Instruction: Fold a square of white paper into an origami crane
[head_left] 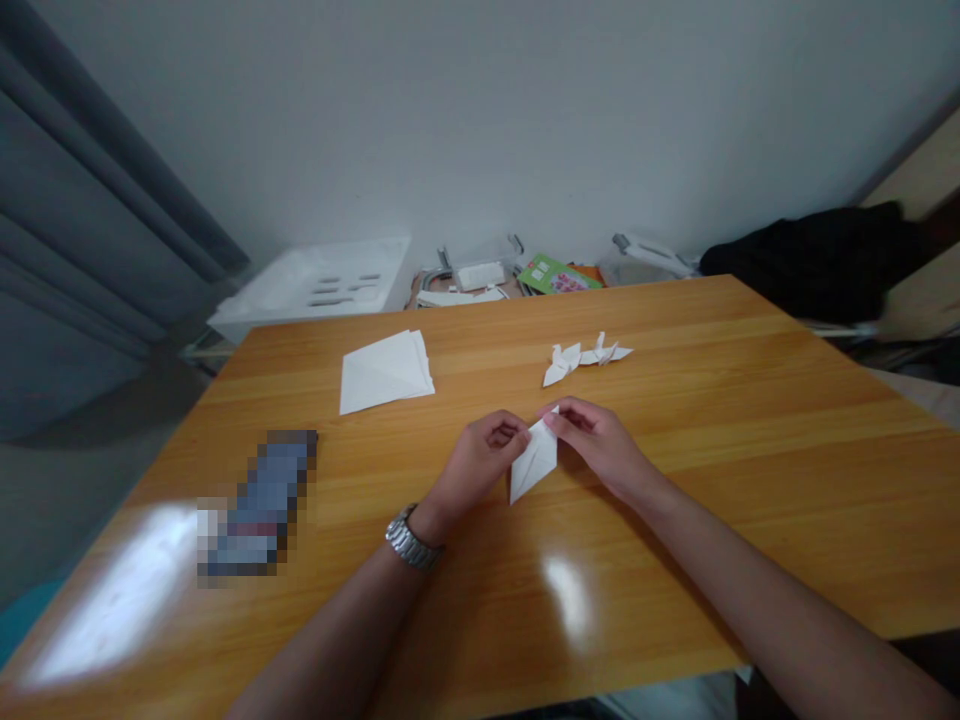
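A partly folded white paper piece (pixel 534 462) lies between my hands in the middle of the wooden table (pixel 675 500). My left hand (pixel 480 462), with a metal watch on its wrist, curls its fingers against the paper's left edge. The fingers of my right hand (pixel 596 440) pinch the paper's top corner. Beyond them lie two finished white paper cranes (pixel 583 358). A stack of white paper sheets (pixel 385 371) sits further left.
A blurred dark object (pixel 259 505) lies on the table's left part. Behind the table stand a white plastic tray (pixel 315 285), small white devices, a green booklet (pixel 559 274) and a black cloth (pixel 817 260). Grey curtains hang at left.
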